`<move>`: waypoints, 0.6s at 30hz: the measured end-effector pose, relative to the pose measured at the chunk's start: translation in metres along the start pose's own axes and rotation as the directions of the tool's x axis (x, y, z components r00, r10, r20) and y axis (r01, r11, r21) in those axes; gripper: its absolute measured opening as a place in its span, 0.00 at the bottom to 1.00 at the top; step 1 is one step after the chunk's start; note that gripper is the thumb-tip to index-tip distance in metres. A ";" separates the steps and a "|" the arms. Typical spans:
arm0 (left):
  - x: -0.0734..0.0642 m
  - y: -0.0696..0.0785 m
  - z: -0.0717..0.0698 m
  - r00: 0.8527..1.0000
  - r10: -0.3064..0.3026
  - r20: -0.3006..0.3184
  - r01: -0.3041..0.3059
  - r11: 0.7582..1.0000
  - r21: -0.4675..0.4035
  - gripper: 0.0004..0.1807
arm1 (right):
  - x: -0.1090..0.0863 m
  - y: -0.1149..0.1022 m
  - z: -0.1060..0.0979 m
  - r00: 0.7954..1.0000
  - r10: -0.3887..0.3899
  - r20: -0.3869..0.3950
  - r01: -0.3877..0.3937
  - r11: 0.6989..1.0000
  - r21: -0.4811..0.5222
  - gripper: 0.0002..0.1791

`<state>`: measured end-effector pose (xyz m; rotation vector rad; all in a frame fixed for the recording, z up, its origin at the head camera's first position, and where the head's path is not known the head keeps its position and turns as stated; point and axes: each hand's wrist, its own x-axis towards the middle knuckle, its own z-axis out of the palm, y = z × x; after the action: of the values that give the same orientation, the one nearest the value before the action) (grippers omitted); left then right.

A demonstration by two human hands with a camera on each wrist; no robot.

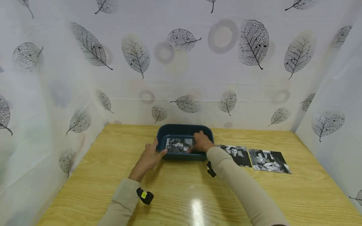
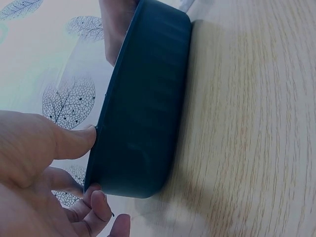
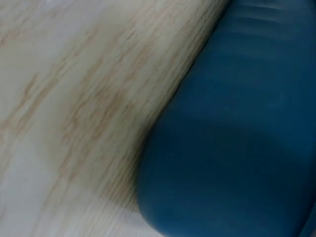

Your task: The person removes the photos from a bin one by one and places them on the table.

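A dark blue plastic bin point(image 1: 182, 157) sits on the table with a black-and-white photograph point(image 1: 178, 145) inside it. My left hand point(image 1: 150, 158) holds the bin's left end. In the left wrist view, the left thumb point(image 2: 74, 143) presses the rim while the fingers curl around the corner of the bin point(image 2: 143, 113). My right hand point(image 1: 202, 142) reaches over the front rim into the bin, its thumb and fingers at the photograph's right edge, pinching it. The right wrist view shows mainly the bin's outer wall point(image 3: 232, 138); the right fingers are hidden there.
Two more black-and-white photographs lie to the right of the bin: one point(image 1: 237, 155) partly behind the right forearm, the other point(image 1: 268, 161) beside it. The wood-grain table point(image 1: 175, 191) ends at a leaf-patterned curtain point(image 1: 192, 78) behind and on both sides.
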<state>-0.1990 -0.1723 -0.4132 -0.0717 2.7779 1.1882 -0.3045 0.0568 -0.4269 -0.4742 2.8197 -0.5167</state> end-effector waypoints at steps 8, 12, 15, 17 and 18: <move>-0.001 -0.001 0.000 1.000 0.005 0.003 -0.005 1.000 -0.001 0.44 | 0.000 0.000 0.000 0.998 0.024 -0.054 -0.022 0.999 0.048 0.34; -0.002 0.000 -0.001 1.000 0.008 0.006 -0.008 1.000 0.000 0.44 | 0.001 0.002 -0.001 0.994 0.031 -0.104 -0.024 0.997 0.071 0.30; -0.003 0.000 -0.001 1.000 0.013 0.006 -0.013 1.000 0.005 0.44 | 0.001 0.001 -0.002 0.991 0.045 -0.124 -0.033 0.994 0.101 0.26; -0.003 0.001 -0.002 1.000 0.014 0.007 -0.014 1.000 0.004 0.44 | 0.000 0.001 -0.004 0.991 0.053 -0.126 -0.036 0.991 0.129 0.23; -0.003 0.001 -0.002 1.000 0.011 0.007 -0.011 1.000 0.001 0.44 | 0.000 0.000 -0.006 0.990 0.054 -0.130 -0.035 0.989 0.144 0.23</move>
<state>-0.1958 -0.1731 -0.4113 -0.0520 2.7763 1.1875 -0.3057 0.0586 -0.4217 -0.3598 2.8853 -0.7594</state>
